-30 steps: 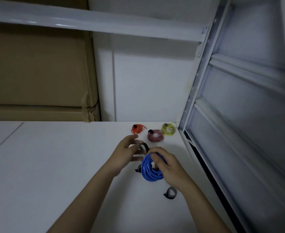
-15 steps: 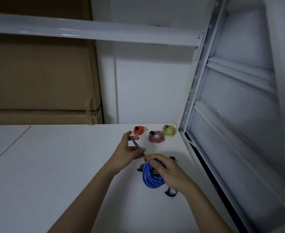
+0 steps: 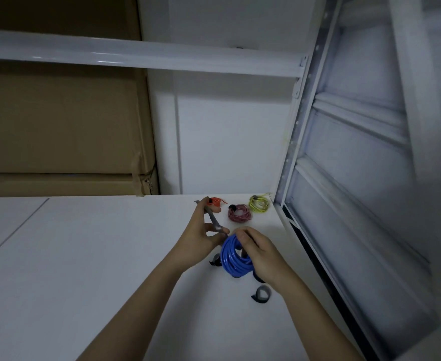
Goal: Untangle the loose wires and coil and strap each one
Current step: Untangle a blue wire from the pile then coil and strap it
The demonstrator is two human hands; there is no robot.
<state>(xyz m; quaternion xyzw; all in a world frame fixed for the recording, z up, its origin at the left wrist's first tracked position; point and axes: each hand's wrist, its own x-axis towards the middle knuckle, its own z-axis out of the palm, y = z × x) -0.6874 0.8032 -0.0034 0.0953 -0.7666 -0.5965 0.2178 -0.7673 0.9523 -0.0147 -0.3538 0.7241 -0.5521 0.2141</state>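
A white table fills the lower left of the frame, backed by a white wall, with brown cardboard boxes at the upper left and a white metal shelf frame rising on the right. Just below centre, the right hand curls its fingers around a thick coil of blue wire, holding it just above the table. The left hand, immediately left of the coil, pinches a grey strap that stretches up and leftward from the coil. Above the hands, near the table's far edge, lie three small strapped coils: an orange wire coil, a pink wire coil and a yellow wire coil. A loose black strap loop lies on the table just below the right hand.
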